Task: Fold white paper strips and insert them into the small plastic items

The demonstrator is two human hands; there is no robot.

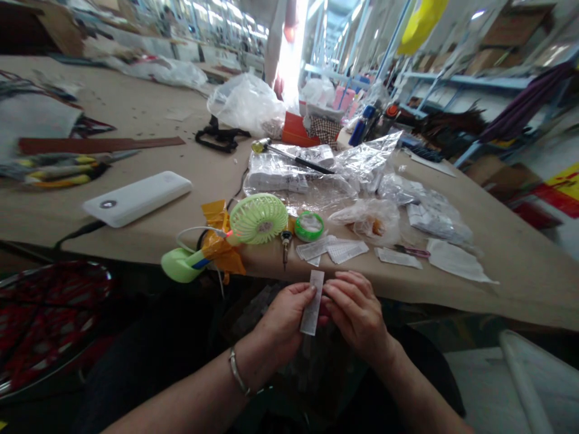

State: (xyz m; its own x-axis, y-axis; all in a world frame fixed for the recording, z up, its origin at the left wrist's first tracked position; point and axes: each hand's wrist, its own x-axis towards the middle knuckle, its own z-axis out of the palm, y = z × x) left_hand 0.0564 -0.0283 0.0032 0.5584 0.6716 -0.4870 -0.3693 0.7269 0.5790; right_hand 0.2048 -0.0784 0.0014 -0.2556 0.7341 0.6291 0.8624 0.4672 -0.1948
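The left hand grips a white strip in front of the table, its thumb pressed on the strip's face. The right hand is just beside the strip's right edge, fingers bent inward; whether they touch it or hold anything, I cannot tell. The step in hand looks like handling this single strip between both hands. A next move would seem to call for a steady left pinch and a light right touch, since the strip looks thin and might bend. Just beyond the fingers, on the table, lie more white slips; beyond and left of the fingers are a green ring, a pointed tool and, farther left, a fan. Beyond and right of the fingers, a pink handle lies near a white sheet.
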